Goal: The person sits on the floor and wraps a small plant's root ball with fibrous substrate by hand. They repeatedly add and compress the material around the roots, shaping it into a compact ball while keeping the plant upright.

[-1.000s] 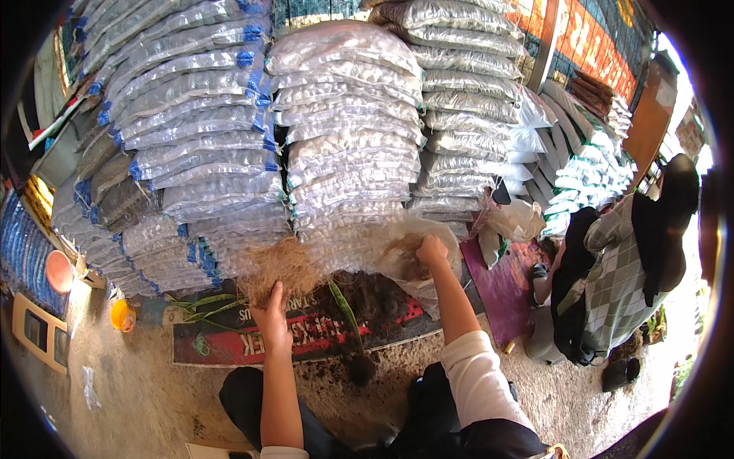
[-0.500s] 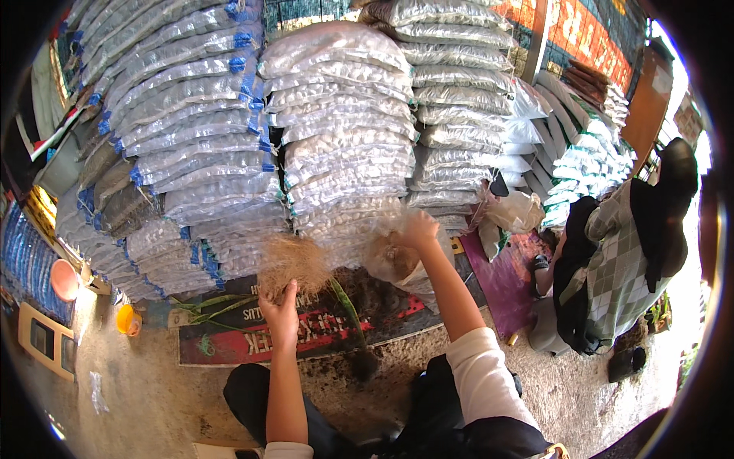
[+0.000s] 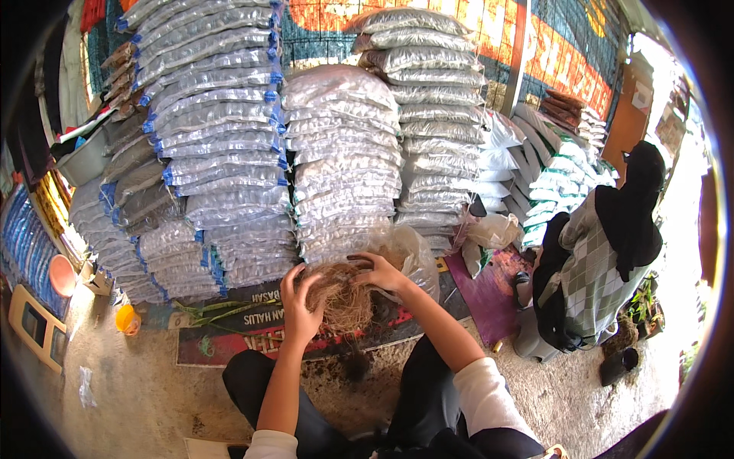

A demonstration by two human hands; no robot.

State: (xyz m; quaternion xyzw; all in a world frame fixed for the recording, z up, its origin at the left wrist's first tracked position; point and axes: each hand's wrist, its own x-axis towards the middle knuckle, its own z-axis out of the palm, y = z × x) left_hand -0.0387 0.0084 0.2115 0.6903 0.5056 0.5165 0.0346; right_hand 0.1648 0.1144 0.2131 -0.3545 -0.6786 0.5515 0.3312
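Observation:
A tangled brown clump of coconut fibre (image 3: 344,302) is lifted in front of me, above a printed red and black mat (image 3: 229,336) on the floor. My left hand (image 3: 300,304) grips its left side with curled fingers. My right hand (image 3: 384,271) holds its upper right edge. A clear plastic bag (image 3: 409,252) stands just behind the clump, beside my right hand. Some dark soil (image 3: 353,366) lies on the mat under the fibre.
Tall stacks of filled clear plastic sacks (image 3: 344,161) rise behind the mat. Another person in a checked top and dark head covering (image 3: 604,260) crouches at the right. A purple sheet (image 3: 493,294), green stems (image 3: 222,307) and a small orange cup (image 3: 127,319) lie on the floor.
Both hands have come up off the mat and drawn together, lifting the fibre clump between them. The view has tilted upward toward the sack stacks.

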